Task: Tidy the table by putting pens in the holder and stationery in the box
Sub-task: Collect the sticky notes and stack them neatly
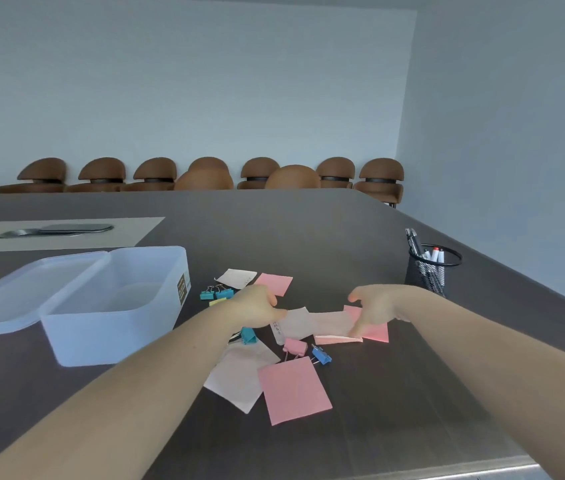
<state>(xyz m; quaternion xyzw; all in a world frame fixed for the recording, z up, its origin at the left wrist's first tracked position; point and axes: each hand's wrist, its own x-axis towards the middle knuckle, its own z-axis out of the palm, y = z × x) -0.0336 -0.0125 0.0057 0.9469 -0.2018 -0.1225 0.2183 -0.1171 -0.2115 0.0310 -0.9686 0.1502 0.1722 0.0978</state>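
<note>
My left hand (257, 306) pinches the left edge of a pale paper note (296, 323) lying mid-table. My right hand (374, 311) grips several pale and pink notes (334, 327) at their right end. More notes lie around: a large pink one (293, 389), a pale one (239, 375), and two further back (274, 283). Binder clips are scattered: teal ones (217, 292) near the box, a teal one (249, 336), a pink one (295, 346), a blue one (322, 355). The translucent box (115, 327) stands open at left. The black mesh pen holder (430, 271) with several pens stands at right.
The box's lid (14, 292) lies flat to the left of the box. A beige mat with a grey flat object (56, 231) sits further back left. Brown chairs (205, 174) line the far wall. The table's edge runs diagonally behind the pen holder.
</note>
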